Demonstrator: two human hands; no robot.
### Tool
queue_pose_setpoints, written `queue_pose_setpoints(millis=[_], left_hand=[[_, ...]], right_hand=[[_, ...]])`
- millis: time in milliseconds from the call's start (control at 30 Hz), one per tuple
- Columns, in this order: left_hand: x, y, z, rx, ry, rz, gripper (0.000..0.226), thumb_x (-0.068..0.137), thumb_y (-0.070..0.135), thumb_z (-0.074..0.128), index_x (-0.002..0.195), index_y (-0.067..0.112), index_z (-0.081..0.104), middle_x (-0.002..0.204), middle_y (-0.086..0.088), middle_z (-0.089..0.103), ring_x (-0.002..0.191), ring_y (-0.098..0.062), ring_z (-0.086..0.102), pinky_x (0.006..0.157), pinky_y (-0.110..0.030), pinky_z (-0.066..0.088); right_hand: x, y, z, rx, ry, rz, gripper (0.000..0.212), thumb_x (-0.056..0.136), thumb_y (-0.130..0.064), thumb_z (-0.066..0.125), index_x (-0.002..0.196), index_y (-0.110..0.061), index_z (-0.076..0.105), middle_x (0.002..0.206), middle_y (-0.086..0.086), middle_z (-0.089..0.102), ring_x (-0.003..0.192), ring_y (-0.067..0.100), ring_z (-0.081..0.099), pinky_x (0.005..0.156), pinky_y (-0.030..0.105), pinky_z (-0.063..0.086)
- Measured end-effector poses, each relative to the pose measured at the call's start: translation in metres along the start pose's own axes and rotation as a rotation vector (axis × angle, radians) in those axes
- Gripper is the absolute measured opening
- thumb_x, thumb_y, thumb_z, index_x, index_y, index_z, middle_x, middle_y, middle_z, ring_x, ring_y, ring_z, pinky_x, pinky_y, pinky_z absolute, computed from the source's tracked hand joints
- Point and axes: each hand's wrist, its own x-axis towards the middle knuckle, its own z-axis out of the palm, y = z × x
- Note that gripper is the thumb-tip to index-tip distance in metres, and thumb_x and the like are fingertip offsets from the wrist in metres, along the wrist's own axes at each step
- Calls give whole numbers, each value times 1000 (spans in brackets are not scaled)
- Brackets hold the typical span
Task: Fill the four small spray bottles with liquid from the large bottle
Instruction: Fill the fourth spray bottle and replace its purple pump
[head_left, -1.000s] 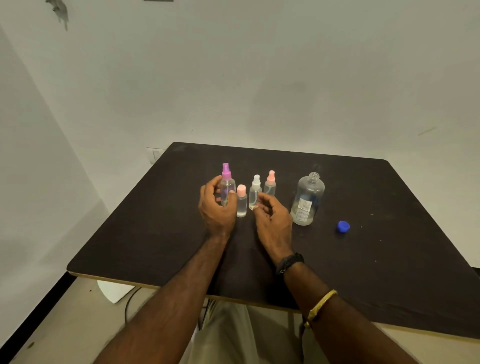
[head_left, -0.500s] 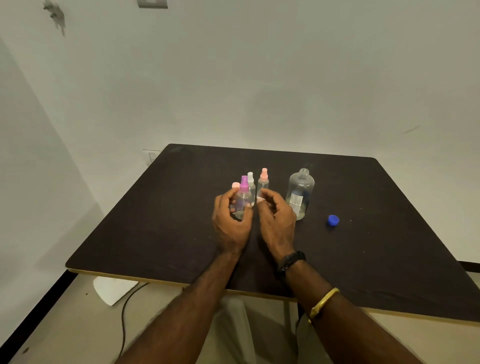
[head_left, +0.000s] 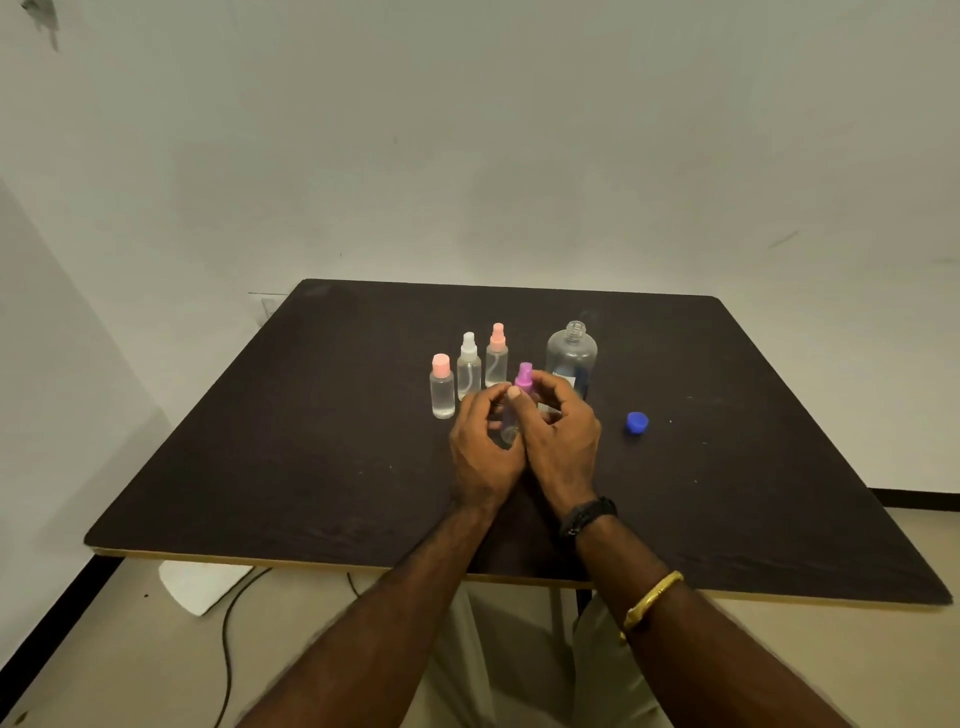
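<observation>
Hands around purple-capped bottle

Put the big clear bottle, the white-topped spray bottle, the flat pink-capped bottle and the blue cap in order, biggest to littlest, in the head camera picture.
1. Large clear uncapped bottle
2. Small clear spray bottle with white nozzle; it only slightly outsizes the next, so that order is unsure
3. Small clear bottle with flat pink cap
4. Blue screw cap

Dark table: three small spray bottles, large bottle, blue cap.
</observation>
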Motion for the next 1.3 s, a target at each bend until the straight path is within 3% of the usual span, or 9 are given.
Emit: queue_pose_setpoints(millis=[167, 233, 367, 567, 800, 1000, 1133, 1233, 1300], left_hand=[[1, 4, 5, -13, -80, -2, 42, 87, 16, 78, 125, 21, 61, 118, 8, 62, 105, -6, 65, 86, -24, 59], [2, 6, 8, -4, -119, -36, 45, 86, 17, 78, 125, 29, 60, 116, 13, 61, 105, -4, 65, 85, -23, 59], [6, 6, 17, -22, -135, -76, 32, 89, 15, 77, 119, 19, 66, 111, 7, 70, 101, -4, 69, 84, -26, 61], [8, 0, 19, 5, -177, -92, 35, 87, 10, 76, 120, 17, 68, 111, 6, 72, 101, -2, 70, 86, -24, 60], [6, -6, 18, 12, -187, -116, 41, 92, 11, 72, 132, 17, 65, 120, 4, 72, 109, -2, 68, 95, -21, 57], [4, -5, 19, -8, -192, -123, 43, 90, 12, 78, 131, 18, 65, 118, 5, 72, 107, -3, 70, 91, -26, 60], [4, -5, 19, 18, -191, -118, 45, 90, 15, 79, 132, 19, 64, 122, 5, 71, 110, -1, 68, 93, -23, 58], [5, -4, 17, 32, -203, -135, 48, 89, 16, 78, 134, 19, 62, 126, 4, 69, 109, 3, 66, 94, -17, 56], [4, -4, 16, 27, -219, -139, 51, 87, 16, 80, 134, 19, 62, 126, 5, 68, 108, 4, 65, 93, -14, 54]], right_hand=[[5, 6, -6, -49, 63, 20, 26, 84, -37, 79, 105, -26, 70, 103, -9, 72, 96, 6, 69, 84, 35, 60], [6, 7, -9, -49, 87, 28, 24, 83, -37, 81, 102, -28, 69, 102, -8, 72, 95, 6, 69, 84, 33, 60], [6, 14, -12, -40, 89, 45, 25, 83, -37, 79, 103, -33, 67, 105, -8, 71, 98, 6, 69, 84, 32, 61], [10, 22, -19, -82, 54, 49, 24, 85, -27, 80, 106, -27, 68, 106, -6, 71, 97, 4, 68, 82, 22, 59], [11, 27, -20, -147, -12, -31, 27, 93, -18, 70, 120, -19, 70, 115, -4, 72, 105, 3, 66, 94, 22, 55], [1, 29, -14, -118, 50, -38, 41, 88, -30, 77, 125, -25, 62, 118, -7, 57, 104, -5, 59, 86, 10, 50], [2, 29, -7, -171, 87, -4, 37, 90, -29, 74, 123, -29, 60, 120, -3, 59, 108, 9, 59, 90, 27, 53], [1, 26, -6, -141, 50, 15, 39, 95, -23, 66, 125, -42, 50, 121, -4, 60, 105, 5, 60, 86, 22, 52], [0, 25, -7, -128, 47, 9, 43, 93, -22, 66, 127, -42, 49, 121, -2, 61, 105, 6, 62, 87, 21, 53]])
